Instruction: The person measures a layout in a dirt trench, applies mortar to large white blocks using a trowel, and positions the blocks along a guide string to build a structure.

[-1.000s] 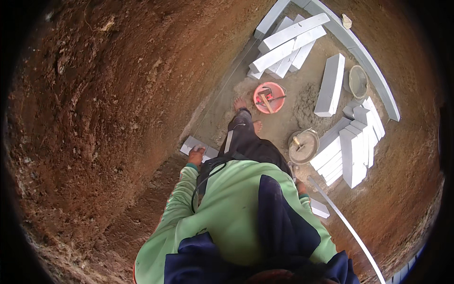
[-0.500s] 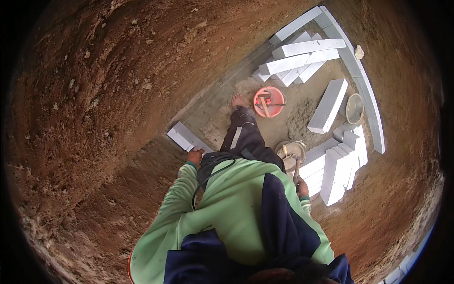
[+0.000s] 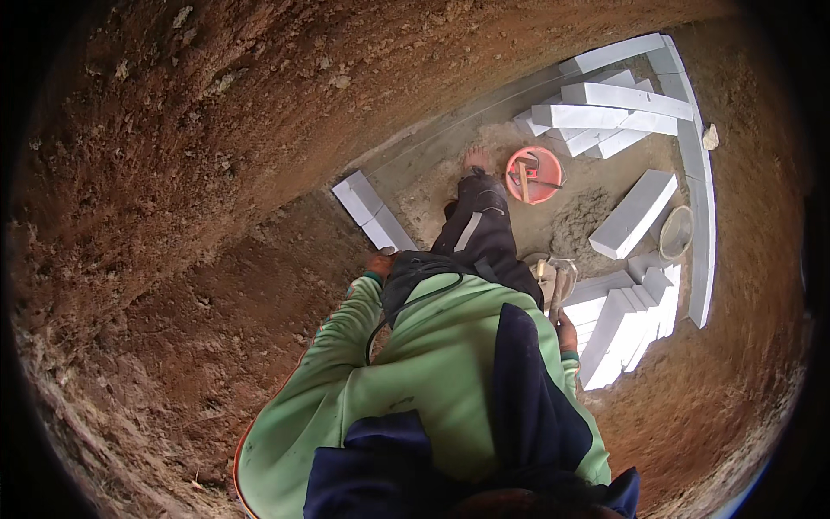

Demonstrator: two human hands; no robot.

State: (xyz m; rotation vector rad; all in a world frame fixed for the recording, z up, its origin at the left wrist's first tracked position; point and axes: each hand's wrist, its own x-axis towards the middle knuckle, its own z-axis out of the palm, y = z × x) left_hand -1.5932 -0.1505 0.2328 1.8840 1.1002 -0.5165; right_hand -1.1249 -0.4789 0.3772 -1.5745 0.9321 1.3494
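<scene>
My left hand [image 3: 380, 262] is at the near end of a short row of white blocks [image 3: 373, 216] beside the earth wall, seemingly touching it. Its fingers are too small and partly hidden to make out. On the other side, my right hand [image 3: 566, 335] is closed round the handle of what looks like a trowel [image 3: 558, 297]. The tool's grey end is over a bucket [image 3: 538, 262] partly covered by my leg. Close by my right hand stands a stack of white blocks [image 3: 618, 333].
A red bucket [image 3: 534, 197] holds a wooden-handled hammer [image 3: 523, 182]. Beyond it more blocks [image 3: 618, 117] lie piled. A lone block [image 3: 634, 214] and a round pail [image 3: 676, 232] are at the right, inside a low block wall [image 3: 700, 208]. High earth [image 3: 190, 216] rises at the left.
The view has shifted, so the blocks and buckets appear farther right. My right hand has lowered the tool slightly toward me. The left hand stays by the end of the block row.
</scene>
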